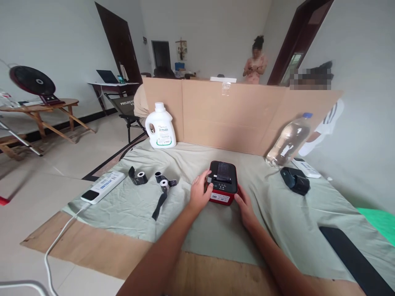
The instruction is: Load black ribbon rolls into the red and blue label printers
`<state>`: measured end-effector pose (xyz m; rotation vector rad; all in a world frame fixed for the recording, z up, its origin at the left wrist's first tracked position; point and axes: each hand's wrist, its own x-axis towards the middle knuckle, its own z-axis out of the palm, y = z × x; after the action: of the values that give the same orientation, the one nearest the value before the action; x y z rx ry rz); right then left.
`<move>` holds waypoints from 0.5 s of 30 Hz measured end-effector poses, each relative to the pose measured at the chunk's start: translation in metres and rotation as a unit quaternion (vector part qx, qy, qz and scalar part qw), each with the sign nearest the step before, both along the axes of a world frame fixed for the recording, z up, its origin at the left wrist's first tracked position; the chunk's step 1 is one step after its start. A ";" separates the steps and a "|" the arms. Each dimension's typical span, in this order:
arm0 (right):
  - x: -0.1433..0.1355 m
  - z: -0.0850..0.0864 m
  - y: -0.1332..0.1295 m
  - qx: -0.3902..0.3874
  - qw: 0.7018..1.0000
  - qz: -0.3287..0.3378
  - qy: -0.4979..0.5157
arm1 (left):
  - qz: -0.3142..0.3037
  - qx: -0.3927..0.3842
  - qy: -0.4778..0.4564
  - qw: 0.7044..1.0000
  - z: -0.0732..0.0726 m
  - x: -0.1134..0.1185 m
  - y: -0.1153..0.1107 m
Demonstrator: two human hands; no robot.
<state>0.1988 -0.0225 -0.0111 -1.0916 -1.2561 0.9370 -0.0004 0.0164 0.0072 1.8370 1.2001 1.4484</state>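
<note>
A small red and black receipt printer (223, 186) sits on the green cloth, with a dark strip of paper lying over its lid. My left hand (200, 190) grips its left side, fingers along the top edge and thumb by the front corner. On the opposite side, my right hand (245, 204) holds the lower right edge; some of its fingers are hidden behind the body. Left of the printer lie a dark paper roll (141, 177) and another roll (163, 184) with its tail unrolled toward me, beside a further dark roll (158, 176).
A white power strip (103, 189) lies at the left. A white detergent jug (161, 129) and a water bottle (290, 139) stand before a cardboard panel (228, 115). A black handheld device (294, 181) and a black slab (354, 257) are at right. A person (254, 63) stands beyond.
</note>
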 end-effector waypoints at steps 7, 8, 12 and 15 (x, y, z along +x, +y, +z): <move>-0.009 0.023 -0.007 0.006 0.976 -0.007 -0.219 | -0.048 -0.219 -0.115 0.968 0.021 -0.001 -0.004; -0.016 0.030 -0.001 0.015 0.974 -0.012 -0.227 | -0.037 -0.215 -0.115 0.969 0.029 -0.008 -0.001; -0.064 0.066 0.042 0.079 0.970 -0.006 -0.231 | 0.012 -0.151 -0.102 0.983 0.073 -0.057 0.027; -0.116 0.084 0.089 0.116 0.973 0.025 -0.199 | 0.060 -0.114 -0.138 0.982 0.098 -0.108 0.063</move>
<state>0.0831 0.0661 0.0729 -1.0956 -1.6821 0.6017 -0.1083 0.0790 0.1054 1.3808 1.2924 1.5032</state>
